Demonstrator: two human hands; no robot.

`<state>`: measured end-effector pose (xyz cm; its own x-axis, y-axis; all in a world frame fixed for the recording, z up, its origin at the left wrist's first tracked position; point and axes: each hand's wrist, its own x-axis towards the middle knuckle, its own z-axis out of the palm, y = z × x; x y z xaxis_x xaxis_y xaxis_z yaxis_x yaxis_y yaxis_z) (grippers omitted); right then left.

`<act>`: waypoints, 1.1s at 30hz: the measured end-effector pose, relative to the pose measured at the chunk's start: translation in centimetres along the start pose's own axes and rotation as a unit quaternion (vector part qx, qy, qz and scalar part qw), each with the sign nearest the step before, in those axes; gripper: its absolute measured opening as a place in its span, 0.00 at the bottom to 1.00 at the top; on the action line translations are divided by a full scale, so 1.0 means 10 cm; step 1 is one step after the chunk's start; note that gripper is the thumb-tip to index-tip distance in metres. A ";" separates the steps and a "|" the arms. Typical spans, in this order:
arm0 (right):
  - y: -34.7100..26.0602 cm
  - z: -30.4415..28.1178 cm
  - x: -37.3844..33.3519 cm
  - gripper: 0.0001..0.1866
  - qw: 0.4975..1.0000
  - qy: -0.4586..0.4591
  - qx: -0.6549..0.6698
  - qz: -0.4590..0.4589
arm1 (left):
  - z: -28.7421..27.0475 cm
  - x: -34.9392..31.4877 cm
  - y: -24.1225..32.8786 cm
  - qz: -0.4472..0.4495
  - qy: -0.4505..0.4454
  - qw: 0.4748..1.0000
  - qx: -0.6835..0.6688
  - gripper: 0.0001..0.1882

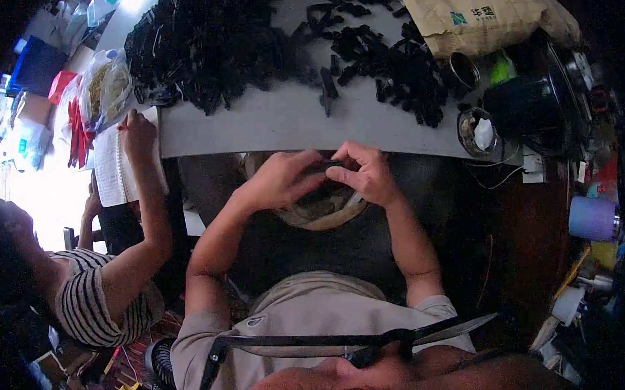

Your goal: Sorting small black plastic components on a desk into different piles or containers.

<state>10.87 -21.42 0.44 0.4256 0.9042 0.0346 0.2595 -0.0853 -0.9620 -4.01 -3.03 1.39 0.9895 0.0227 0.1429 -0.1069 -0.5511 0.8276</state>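
Note:
Close together just off the near edge of the white table [268, 127], my left hand [282, 178] and my right hand [364, 173] pinch a small black piece [332, 164] between them. Its exact kind is hidden by my fingers. Under them, at lap height, hangs or stands an open container with a pale rim [322, 221], and its contents are too dark to make out. Beyond my hands a large heap of small black parts [194, 50] covers the table's far left. A second, looser pile of black parts [408, 72] lies to the right, with a few strays between.
At the left a person in a striped top [97, 295] writes on a lined notebook [112, 162]. A brown paper sack [486, 20] lies at the far right, above a round tin [476, 132] and a black bucket [532, 112]. Clear plastic bags [109, 85] sit far left.

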 end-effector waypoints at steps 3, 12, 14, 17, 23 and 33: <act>0.07 -0.11 0.02 0.12 0.998 -0.038 0.002 0.049 | -0.07 0.07 0.01 -0.030 -0.083 0.991 0.101 0.18; 0.12 -0.28 0.50 0.10 0.882 0.253 -0.393 -0.064 | -0.14 0.69 -0.28 -0.014 0.110 0.915 0.387 0.15; 0.07 -0.35 0.66 0.08 0.841 0.284 -0.461 0.002 | -0.16 0.79 -0.29 0.038 0.137 0.878 0.457 0.16; 0.15 -0.34 0.76 0.10 0.801 0.268 -0.531 0.070 | -0.22 0.80 -0.31 0.068 0.114 0.876 0.464 0.17; 0.28 -0.28 0.65 0.14 0.844 0.253 -0.473 0.005 | -0.20 0.59 -0.41 0.057 0.048 0.887 0.456 0.16; 0.04 -0.34 0.60 0.13 0.854 0.190 -0.479 0.069 | 0.07 0.25 -0.39 -0.049 0.202 0.978 0.008 0.13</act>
<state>16.47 -17.51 1.18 0.7127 0.6728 0.1986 0.6971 -0.6478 -0.3073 -1.01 -1.39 -1.87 0.8756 0.4019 0.2681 -0.0078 -0.5431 0.8396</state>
